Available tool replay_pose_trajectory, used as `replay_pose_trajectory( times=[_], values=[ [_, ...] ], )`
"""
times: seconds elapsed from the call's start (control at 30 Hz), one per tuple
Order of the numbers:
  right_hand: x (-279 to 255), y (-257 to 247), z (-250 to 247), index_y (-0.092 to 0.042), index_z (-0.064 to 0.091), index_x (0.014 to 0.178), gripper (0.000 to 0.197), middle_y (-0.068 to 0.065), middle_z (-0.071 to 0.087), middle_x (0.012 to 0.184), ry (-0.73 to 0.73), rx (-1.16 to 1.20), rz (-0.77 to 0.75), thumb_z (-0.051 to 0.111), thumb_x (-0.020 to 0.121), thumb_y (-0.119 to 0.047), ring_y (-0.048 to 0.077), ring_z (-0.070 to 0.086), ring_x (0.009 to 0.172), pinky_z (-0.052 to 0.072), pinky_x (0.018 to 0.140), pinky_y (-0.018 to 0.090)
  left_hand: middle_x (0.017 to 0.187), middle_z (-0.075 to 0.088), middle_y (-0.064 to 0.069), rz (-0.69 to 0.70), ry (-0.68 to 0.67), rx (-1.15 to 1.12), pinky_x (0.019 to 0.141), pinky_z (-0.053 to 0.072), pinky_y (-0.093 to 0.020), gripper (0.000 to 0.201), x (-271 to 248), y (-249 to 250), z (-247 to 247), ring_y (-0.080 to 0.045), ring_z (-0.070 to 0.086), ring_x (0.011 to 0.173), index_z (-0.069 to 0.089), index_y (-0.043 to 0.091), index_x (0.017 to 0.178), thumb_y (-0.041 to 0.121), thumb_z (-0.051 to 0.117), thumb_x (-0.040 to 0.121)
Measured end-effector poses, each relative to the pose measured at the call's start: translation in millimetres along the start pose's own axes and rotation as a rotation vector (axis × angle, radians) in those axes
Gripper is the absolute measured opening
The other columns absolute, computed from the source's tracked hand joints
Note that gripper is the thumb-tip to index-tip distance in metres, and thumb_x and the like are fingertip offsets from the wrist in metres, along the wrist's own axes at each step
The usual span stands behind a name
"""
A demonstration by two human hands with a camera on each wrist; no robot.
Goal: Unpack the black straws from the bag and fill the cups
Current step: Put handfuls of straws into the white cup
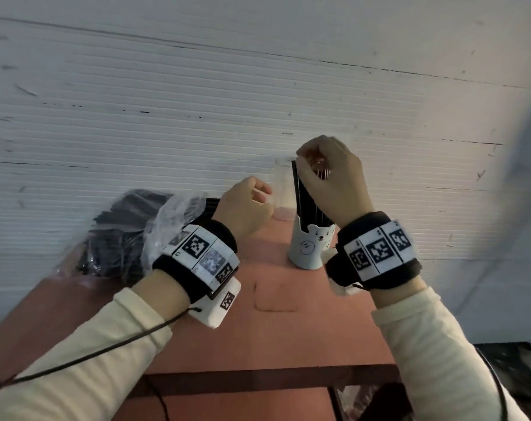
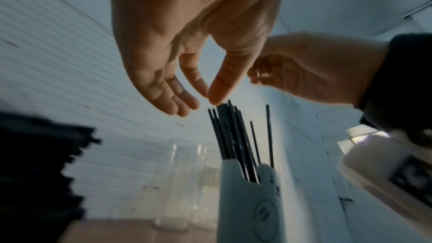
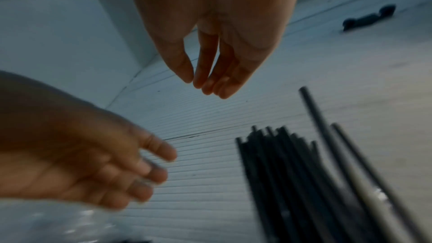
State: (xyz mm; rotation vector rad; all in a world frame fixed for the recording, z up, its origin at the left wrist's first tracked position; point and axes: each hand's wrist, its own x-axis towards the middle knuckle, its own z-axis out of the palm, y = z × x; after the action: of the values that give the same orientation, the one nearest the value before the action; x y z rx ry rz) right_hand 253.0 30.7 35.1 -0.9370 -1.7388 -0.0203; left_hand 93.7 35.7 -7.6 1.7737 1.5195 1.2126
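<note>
Right hand [image 1: 331, 177] above black straws [image 1: 306, 199] standing in white bear cup [image 1: 309, 247], left hand [image 1: 246, 208] beside it, loosely curled, plastic bag [image 1: 127, 235] of straws at left, reddish table [image 1: 276, 323].

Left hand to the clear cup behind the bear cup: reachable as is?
Probably yes. The left hand is empty, fingers relaxed, beside the clear cup; the bear cup and its straws stand to its right, not between.

Black straws [image 1: 311, 202] stand upright in the white bear cup [image 1: 311, 249]; more fill the clear bag [image 1: 121, 235].
</note>
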Motion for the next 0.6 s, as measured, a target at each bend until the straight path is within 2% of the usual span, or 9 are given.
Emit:
replay_pose_trajectory(
  times=[0.13,0.2,0.27,0.33,0.4,0.47,0.53,0.6],
  values=[
    [-22.0,-18.9,37.7,-0.013,0.068,0.093,0.009,-0.004,0.067,0.091,-0.266,0.144,0.165,0.061,0.088,-0.012,0.008,0.061,0.086,0.046,0.071,0.009,0.088,0.064,0.009,0.064,0.19,0.012,0.071,0.045,-0.018,0.022,-17.2,-9.9,-48.6,-0.01,0.062,0.085,0.066,0.024,0.091,0.009,0.065,0.076],
    [-28.9,-25.0,58.3,-0.015,0.07,0.098,0.013,-0.005,0.068,0.096,-0.43,0.172,0.258,0.06,0.089,-0.014,0.007,0.062,0.088,0.043,0.071,0.004,0.094,0.064,0.005,0.054,0.223,0.072,0.076,0.045,-0.022,0.02,-24.0,-24.5,-68.7,-0.012,0.059,0.091,0.065,0.027,0.091,0.013,0.069,0.077],
    [-32.6,-31.6,76.0,-0.016,0.07,0.102,0.015,-0.002,0.069,0.1,-0.566,0.194,0.313,0.061,0.09,-0.017,0.012,0.064,0.09,0.044,0.071,0.006,0.105,0.061,-0.002,-0.005,0.231,0.17,0.083,0.047,-0.03,0.021,-25.7,-41.1,-85.4,-0.017,0.058,0.098,0.064,0.029,0.094,0.02,0.071,0.076],
    [-33.7,-38.9,90.0,-0.017,0.068,0.109,0.019,0.001,0.068,0.105,-0.71,0.147,0.307,0.062,0.091,-0.021,0.014,0.063,0.094,0.047,0.078,0.015,0.115,0.059,-0.008,-0.077,0.193,0.268,0.088,0.051,-0.038,0.031,-25.6,-52.5,-99.3,-0.022,0.059,0.105,0.063,0.031,0.1,0.029,0.074,0.071],
    [-34.8,-46.3,100.8,-0.018,0.065,0.117,0.029,0.002,0.065,0.109,-0.878,0.058,0.281,0.065,0.09,-0.028,0.015,0.06,0.098,0.047,0.087,0.025,0.129,0.056,-0.009,-0.139,0.079,0.393,0.088,0.05,-0.034,0.043,-25.8,-59.2,-108.8,-0.023,0.058,0.11,0.06,0.031,0.114,0.026,0.073,0.073],
    [-37.4,-52.8,109.9,-0.02,0.06,0.124,0.04,-0.001,0.059,0.11,-1.001,0.017,0.26,0.07,0.086,-0.031,0.015,0.056,0.098,0.046,0.086,0.026,0.14,0.05,-0.007,-0.177,-0.026,0.414,0.083,0.044,-0.024,0.047,-25.4,-64.6,-114.1,-0.022,0.055,0.113,0.057,0.027,0.124,0.014,0.07,0.081],
    [-40.8,-55.6,116.1,-0.022,0.059,0.125,0.043,-0.007,0.053,0.109,-1.039,-0.029,0.217,0.072,0.085,-0.027,0.01,0.05,0.097,0.04,0.084,0.023,0.146,0.046,-0.004,-0.184,-0.05,0.37,0.09,0.043,-0.025,0.046,-26.0,-67.0,-116.5,-0.021,0.051,0.124,0.058,0.025,0.124,0.009,0.07,0.082],
    [-42.8,-53.8,118.4,-0.023,0.061,0.123,0.04,-0.007,0.053,0.107,-1.005,-0.049,0.183,0.072,0.084,-0.023,0.01,0.05,0.096,0.039,0.083,0.023,0.145,0.047,-0.003,-0.189,-0.043,0.342,0.09,0.045,-0.028,0.044,-27.6,-68.8,-118.1,-0.02,0.051,0.123,0.06,0.025,0.121,0.007,0.07,0.082]
  ],
)
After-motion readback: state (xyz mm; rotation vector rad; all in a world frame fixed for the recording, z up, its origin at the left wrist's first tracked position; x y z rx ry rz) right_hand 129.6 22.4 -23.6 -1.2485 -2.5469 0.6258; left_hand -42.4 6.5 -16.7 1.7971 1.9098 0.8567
